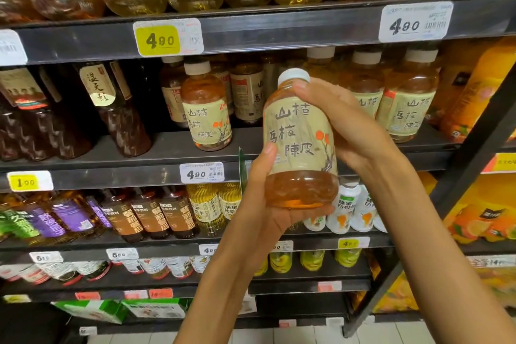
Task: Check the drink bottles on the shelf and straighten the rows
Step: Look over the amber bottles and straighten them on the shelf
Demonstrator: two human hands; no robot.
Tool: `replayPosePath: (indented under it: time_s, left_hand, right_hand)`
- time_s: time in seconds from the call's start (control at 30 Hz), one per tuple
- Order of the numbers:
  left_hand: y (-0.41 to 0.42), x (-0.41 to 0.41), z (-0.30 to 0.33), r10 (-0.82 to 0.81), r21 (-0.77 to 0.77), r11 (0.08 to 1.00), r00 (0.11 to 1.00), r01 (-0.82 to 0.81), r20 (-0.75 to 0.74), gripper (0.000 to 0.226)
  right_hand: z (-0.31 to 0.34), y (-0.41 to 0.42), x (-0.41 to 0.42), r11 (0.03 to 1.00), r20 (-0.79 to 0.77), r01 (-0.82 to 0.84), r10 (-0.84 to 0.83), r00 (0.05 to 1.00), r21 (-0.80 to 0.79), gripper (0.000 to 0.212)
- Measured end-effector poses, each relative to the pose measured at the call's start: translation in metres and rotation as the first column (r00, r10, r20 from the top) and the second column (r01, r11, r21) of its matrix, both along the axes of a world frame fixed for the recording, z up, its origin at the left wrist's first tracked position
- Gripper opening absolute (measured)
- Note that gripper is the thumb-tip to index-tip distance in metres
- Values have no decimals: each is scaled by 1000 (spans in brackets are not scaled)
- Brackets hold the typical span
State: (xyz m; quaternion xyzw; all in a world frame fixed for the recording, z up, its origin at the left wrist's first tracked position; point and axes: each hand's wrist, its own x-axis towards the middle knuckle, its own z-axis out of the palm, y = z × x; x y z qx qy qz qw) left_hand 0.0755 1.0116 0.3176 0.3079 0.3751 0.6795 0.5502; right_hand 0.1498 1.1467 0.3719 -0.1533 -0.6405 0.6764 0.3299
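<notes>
"山楂" on held bottle; price tag "490".

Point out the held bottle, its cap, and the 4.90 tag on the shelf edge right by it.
Held bottle (298, 134), head view, middle of its beige label.
Cap (293, 75), head view, white top above the right thumb.
4.90 tag (202, 173), head view, centre of the white tag.

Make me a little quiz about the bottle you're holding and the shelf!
1. True or false: both hands hold the amber bottle.
2. What colour is its cap?
3. Where does the left hand sit? A) under the base B) on the cap C) on the price tag

Key
1. True: the right hand wraps its side and shoulder.
2. White.
3. A.
</notes>
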Motion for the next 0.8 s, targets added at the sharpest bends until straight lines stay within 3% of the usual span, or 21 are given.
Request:
replayPosePath:
  time_s: [0.13, 0.23, 0.37, 0.57, 0.67, 0.73, 0.8]
  left_hand:
    - [1, 4, 1, 30, -8, 1000, 999, -30, -12, 46]
    - [2, 6, 3, 38, -13, 999, 999, -38, 7, 33]
    - [-1, 1, 9, 13, 18, 1000, 994, -15, 106, 65]
    - [-6, -4, 10, -68, -21, 997, 979, 73, 191, 69]
    - [-6, -1, 9, -70, -45, 996, 989, 77, 128, 63]
    - [-3, 1, 4, -59, -71, 996, 997, 62, 38, 53]
    - [-1, 2, -1, -64, -70, 996, 997, 62, -34, 37]
  right_hand:
    - [4, -2, 2, 990, 87, 98, -107, 990, 100, 63]
    - [3, -1, 4, 998, 73, 54, -56, 996, 39, 59]
    - [-2, 1, 7, 973, 31, -65, 73, 997, -221, 54]
    - [-10, 5, 3, 959, 168, -68, 117, 979, -274, 42]
    - [-12, 6, 5, 964, 150, -76, 117, 982, -254, 26]
    - [-12, 6, 6, 979, 54, -75, 86, 995, -188, 14]
    - [-11, 5, 9, 994, -53, -73, 69, 996, -81, 24]
